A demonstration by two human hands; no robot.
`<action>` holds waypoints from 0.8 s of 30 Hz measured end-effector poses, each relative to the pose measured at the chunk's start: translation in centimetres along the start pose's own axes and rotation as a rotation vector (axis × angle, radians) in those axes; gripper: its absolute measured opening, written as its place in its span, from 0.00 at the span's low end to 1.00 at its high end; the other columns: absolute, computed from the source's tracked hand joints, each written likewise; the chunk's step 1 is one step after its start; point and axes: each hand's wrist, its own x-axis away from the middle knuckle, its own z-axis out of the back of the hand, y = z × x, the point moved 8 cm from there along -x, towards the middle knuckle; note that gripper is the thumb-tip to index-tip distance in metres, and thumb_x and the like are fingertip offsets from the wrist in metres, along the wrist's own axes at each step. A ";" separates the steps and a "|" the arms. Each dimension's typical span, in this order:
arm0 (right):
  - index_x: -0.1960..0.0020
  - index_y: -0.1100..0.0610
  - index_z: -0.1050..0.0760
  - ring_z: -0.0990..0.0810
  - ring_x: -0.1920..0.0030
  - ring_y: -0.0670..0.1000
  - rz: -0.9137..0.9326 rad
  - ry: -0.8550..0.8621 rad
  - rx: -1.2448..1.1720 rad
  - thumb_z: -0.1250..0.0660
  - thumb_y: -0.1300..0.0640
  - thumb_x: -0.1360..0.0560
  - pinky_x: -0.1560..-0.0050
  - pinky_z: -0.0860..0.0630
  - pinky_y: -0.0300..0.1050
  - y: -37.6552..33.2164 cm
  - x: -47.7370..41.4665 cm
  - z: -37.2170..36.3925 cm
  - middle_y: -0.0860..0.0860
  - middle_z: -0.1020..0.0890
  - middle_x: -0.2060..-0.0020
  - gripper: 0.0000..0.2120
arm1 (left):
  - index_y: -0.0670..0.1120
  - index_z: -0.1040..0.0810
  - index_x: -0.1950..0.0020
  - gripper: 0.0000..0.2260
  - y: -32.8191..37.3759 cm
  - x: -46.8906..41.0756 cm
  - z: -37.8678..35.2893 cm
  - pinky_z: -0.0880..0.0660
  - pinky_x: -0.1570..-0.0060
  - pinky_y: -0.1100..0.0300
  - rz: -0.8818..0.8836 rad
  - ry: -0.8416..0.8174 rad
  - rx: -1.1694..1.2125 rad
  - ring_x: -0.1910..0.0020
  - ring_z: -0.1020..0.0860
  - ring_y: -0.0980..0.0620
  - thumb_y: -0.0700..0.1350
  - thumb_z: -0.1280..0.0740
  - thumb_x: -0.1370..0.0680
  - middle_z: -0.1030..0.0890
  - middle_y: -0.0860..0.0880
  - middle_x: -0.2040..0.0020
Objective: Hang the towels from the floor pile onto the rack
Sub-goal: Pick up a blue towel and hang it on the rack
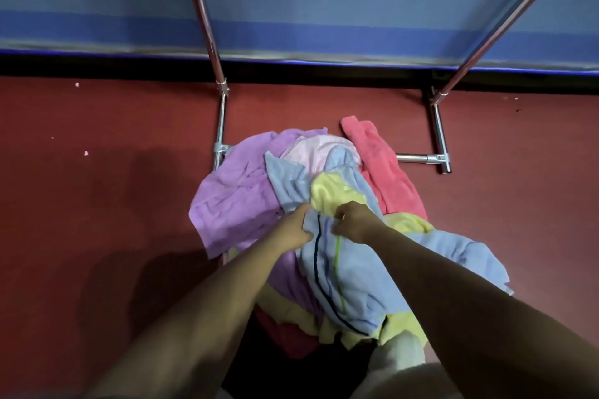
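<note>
Left hand [293, 231] and right hand [352, 222] pinch the striped towel [351, 272] at its edge, red floor [97, 126] spreading leftward

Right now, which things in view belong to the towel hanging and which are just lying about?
Job: pale blue striped terry towel, gripped by left hand and right hand; purple towel; coral pink towel; yellow towel; shiny metal tube rack.
Lying about: small pink scraps on the red floor; blue striped backdrop.
</note>
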 end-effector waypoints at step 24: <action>0.61 0.61 0.23 0.25 0.78 0.42 0.516 0.550 -0.524 0.30 0.64 0.25 0.73 0.29 0.38 -12.3 24.8 18.5 0.48 0.23 0.77 0.06 | 0.52 0.18 0.58 0.03 21.9 26.2 18.1 0.30 0.56 0.55 -0.541 0.422 0.512 0.60 0.27 0.51 0.46 0.32 0.26 0.21 0.45 0.62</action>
